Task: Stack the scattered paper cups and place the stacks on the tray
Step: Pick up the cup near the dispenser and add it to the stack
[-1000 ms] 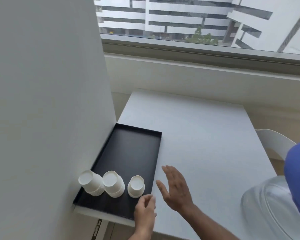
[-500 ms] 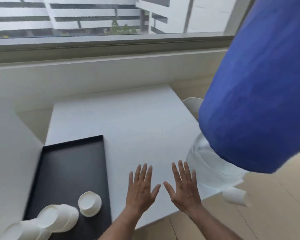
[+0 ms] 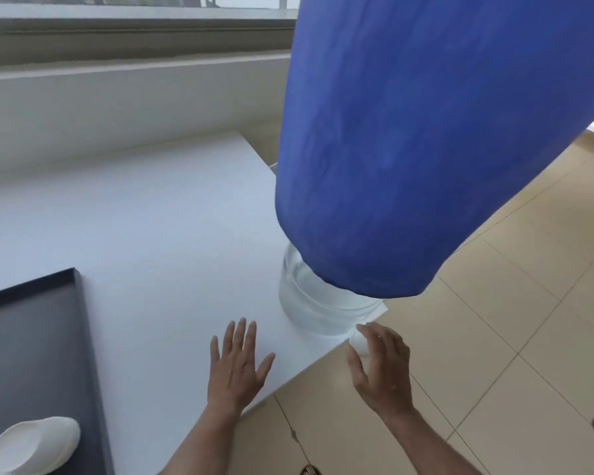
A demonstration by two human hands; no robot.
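Hands: my left hand [image 3: 238, 368] lay flat, fingers spread, on the table [image 3: 158, 214] | my right hand [image 3: 379, 365] curled loosely around a stray paper cup [image 3: 357, 341], grip uncertain | step: collecting; next, carry it past my left hand to the tray [image 3: 31, 337] and its stack [image 3: 35, 447].

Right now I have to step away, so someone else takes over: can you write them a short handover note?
Left hand: open, fingers spread, over the white table, holding nothing.
Right hand: open, past the table's near corner, reaching at a stray paper cup mostly hidden behind it; no grip visible.
The black tray lies at the left, with a stack of cups at its near end, partly cut off by the frame.
Beside the right hand stands a clear water jug under a blue cover.
Done: at least one stack on the tray.
Left: pick up the stray cup, add it to a stack on the tray.
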